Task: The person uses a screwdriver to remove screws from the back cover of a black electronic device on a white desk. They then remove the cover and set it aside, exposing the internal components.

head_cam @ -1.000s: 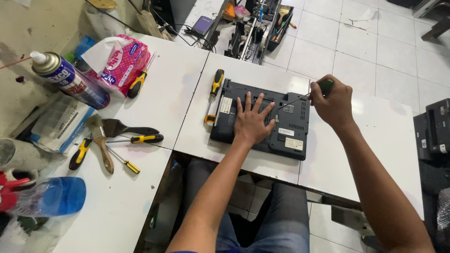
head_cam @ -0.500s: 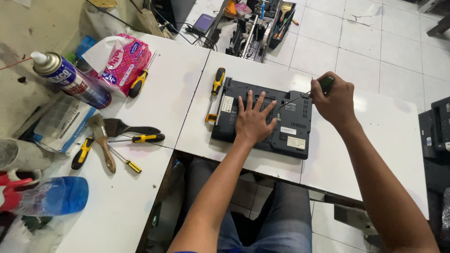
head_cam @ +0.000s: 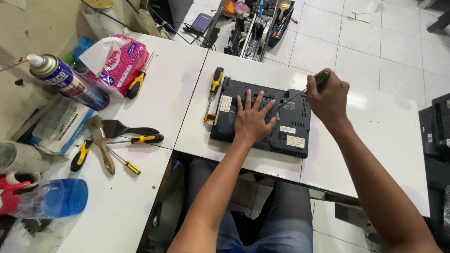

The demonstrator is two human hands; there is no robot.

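1. Laptop (head_cam: 262, 119): dark grey, laid upside down across the seam of two white tables (head_cam: 375, 136), near the front edge. The underside is turned up, so that its labels and screw points are exposed.
2. Left hand (head_cam: 251, 119): pressed flat on the laptop's base, fingers spread wide, nothing gripped. The machine appears to be steadied by it against sliding.
3. Right hand (head_cam: 328, 96): closed in a fist round the green handle of a screwdriver (head_cam: 304, 91). The thin shaft is slanted down and left, and its tip is set on the base just beside the left fingertips.
4. Spare screwdriver (head_cam: 213, 91): black and yellow, laid touching the laptop's left edge, kept within reach.
5. Open room: bare white tabletop is left to the right of the laptop; a narrow strip is left between the laptop and the front edge, above the seated person's knees.
6. Left table: a pink tissue pack (head_cam: 117, 58), a spray can (head_cam: 68, 82), a paintbrush (head_cam: 101, 143), further yellow-handled screwdrivers (head_cam: 140, 139) and a blue bottle (head_cam: 56, 199) are set well apart from the laptop.
7. Floor beyond the far edge: a heap of tools and cables (head_cam: 253, 23) is seen on white tiles.
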